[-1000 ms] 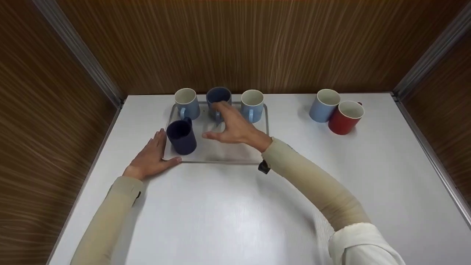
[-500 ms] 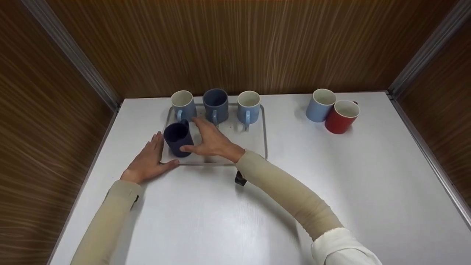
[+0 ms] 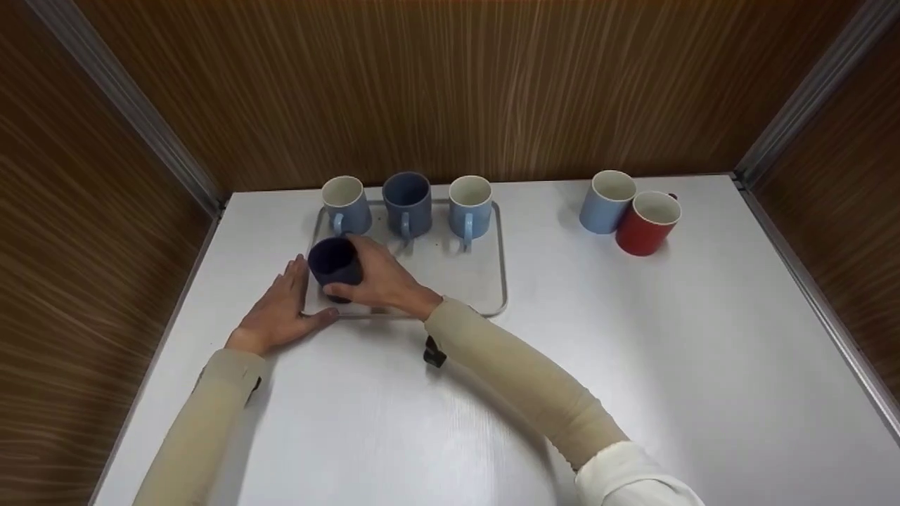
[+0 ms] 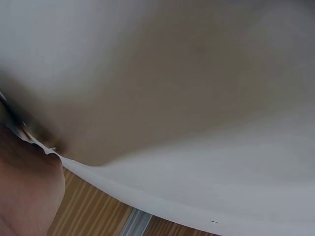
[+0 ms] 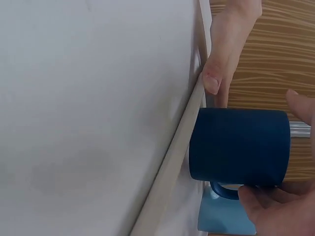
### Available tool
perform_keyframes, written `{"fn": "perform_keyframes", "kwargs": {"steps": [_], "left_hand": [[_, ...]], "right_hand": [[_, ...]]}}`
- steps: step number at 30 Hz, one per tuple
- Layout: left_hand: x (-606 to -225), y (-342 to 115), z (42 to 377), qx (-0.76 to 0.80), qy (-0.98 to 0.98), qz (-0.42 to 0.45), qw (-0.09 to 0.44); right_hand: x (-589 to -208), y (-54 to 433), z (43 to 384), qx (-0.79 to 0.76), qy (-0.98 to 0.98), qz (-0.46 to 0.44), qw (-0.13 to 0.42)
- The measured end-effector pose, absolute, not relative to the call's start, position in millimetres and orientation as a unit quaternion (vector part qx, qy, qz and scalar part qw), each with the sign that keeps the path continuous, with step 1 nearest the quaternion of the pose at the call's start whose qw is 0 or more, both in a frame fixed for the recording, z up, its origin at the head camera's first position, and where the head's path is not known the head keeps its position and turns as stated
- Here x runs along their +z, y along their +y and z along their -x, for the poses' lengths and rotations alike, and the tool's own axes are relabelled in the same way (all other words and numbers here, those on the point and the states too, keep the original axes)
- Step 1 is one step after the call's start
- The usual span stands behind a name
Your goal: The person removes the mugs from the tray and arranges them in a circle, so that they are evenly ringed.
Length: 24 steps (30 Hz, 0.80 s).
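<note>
Head view showed the right hand (image 3: 376,273) spread around the dark blue mug (image 3: 335,267), which stood on the left part of the tray (image 3: 453,277), near its front corner. Whether it truly gripped, I could not tell: the right wrist view showed a gap beside the thumb. The left hand (image 3: 276,314) lay with fingers extended, its thumb at the tray's front rim. A sure hold seemed to want even pressure on opposite walls, fingertips clear of the light blue mug (image 3: 353,215) just behind, and the tray kept steady.
</note>
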State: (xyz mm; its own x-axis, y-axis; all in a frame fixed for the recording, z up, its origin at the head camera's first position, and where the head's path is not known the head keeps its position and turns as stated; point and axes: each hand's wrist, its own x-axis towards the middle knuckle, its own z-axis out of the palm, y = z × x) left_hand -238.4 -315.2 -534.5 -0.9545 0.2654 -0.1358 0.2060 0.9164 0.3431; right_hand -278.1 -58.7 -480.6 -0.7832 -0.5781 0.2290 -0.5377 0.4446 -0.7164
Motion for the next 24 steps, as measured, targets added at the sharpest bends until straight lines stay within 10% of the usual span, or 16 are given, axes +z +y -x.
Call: {"fn": "perform_keyframes", "kwargs": {"steps": [24], "left_hand": [[-535, -316, 238, 0.16, 0.976, -0.125, 0.077]], "right_hand": [[-509, -87, 278, -0.48, 0.849, 0.219, 0.024]]}}
